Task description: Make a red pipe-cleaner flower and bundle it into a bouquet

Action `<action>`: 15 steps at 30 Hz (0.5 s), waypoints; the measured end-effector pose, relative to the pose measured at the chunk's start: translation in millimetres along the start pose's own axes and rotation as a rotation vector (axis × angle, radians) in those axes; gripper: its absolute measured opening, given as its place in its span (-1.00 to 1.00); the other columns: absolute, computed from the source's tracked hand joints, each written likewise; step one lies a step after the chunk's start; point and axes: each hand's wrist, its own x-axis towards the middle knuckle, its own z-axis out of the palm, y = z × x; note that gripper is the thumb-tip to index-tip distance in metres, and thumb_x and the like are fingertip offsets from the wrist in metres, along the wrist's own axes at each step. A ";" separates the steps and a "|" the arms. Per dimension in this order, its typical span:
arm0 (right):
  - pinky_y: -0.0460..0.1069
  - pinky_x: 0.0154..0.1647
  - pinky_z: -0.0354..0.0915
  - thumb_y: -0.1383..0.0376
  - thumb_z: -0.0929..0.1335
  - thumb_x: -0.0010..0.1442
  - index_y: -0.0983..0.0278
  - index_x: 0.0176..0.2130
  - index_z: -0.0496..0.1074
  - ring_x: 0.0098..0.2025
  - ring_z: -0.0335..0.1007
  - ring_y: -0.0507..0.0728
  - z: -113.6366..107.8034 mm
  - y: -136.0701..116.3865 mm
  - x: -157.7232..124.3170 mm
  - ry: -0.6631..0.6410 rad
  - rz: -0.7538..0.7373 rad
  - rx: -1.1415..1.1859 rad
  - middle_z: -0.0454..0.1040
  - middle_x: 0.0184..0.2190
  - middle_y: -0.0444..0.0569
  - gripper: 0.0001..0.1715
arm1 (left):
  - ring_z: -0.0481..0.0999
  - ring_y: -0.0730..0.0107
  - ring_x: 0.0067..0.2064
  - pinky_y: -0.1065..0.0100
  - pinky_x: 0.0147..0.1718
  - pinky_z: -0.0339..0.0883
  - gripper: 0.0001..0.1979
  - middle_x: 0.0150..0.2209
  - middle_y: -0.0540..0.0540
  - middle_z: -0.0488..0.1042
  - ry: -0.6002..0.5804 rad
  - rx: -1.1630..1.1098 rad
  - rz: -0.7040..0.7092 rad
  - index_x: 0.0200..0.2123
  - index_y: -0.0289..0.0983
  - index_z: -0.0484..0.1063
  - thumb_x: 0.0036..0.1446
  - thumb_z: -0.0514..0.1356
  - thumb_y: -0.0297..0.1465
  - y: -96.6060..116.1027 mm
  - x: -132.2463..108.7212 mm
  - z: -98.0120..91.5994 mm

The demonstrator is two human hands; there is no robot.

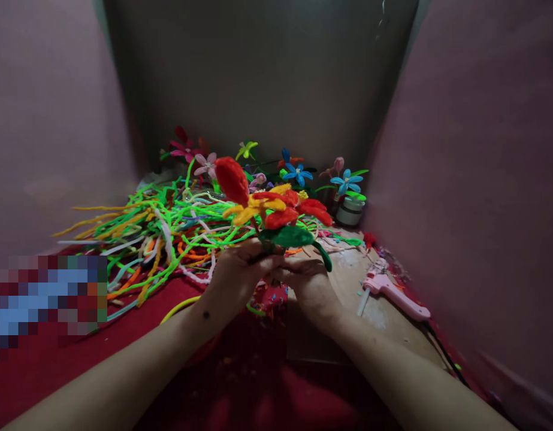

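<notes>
Both hands meet in the middle of the head view around the stems of a small bunch of pipe cleaner flowers (280, 211). The bunch has a red bud, a yellow-orange flower, red petals and dark green leaves (294, 236). My left hand (240, 270) is closed round the lower stems. Close against it, my right hand (310, 286) is closed there too, its fingers touching the left ones. The stems between the fingers are mostly hidden. One leaf droops over the right hand.
A tangled heap of coloured pipe cleaners (168, 230) lies at the left. A pink glue gun (399, 297) rests on a brown board (321, 341) at the right. Behind stand finished flowers (298, 173) and a small jar (350, 211). A red cloth (168, 371) covers the surface.
</notes>
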 end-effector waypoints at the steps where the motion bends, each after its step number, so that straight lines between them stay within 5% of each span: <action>1: -0.07 -0.34 0.21 0.34 0.36 0.01 0.27 -0.55 0.54 -0.46 0.31 0.04 -1.0 -1.2 0.0 -0.007 0.017 -0.008 0.42 -0.61 -0.15 -0.82 | 0.37 0.49 -0.53 0.48 -0.52 0.25 -0.91 -0.58 0.05 0.45 -0.027 0.057 0.028 -0.52 -0.28 0.51 -0.10 0.27 -0.38 1.6 0.4 -1.7; 10: -0.04 -0.30 0.23 0.31 0.38 -0.02 0.26 -0.51 0.57 -0.46 0.30 0.05 -0.7 -4.8 -0.8 0.005 0.048 0.045 0.44 -0.60 -0.14 -0.85 | 0.37 0.41 -0.41 0.43 -0.42 0.26 -0.83 -0.50 0.00 0.44 -0.064 0.236 0.160 -0.44 -0.24 0.51 0.04 0.14 -0.33 5.9 -0.8 -7.0; 15: -0.03 -0.31 0.25 0.33 0.37 -0.04 0.25 -0.48 0.58 -0.47 0.31 0.06 0.2 -6.9 -1.5 0.037 0.065 0.060 0.46 -0.58 -0.13 -0.86 | 0.37 0.47 -0.50 0.44 -0.48 0.28 -0.88 -0.52 0.03 0.44 -0.013 -0.077 0.012 -0.46 -0.28 0.45 -0.10 0.27 -0.35 5.7 -0.4 -2.5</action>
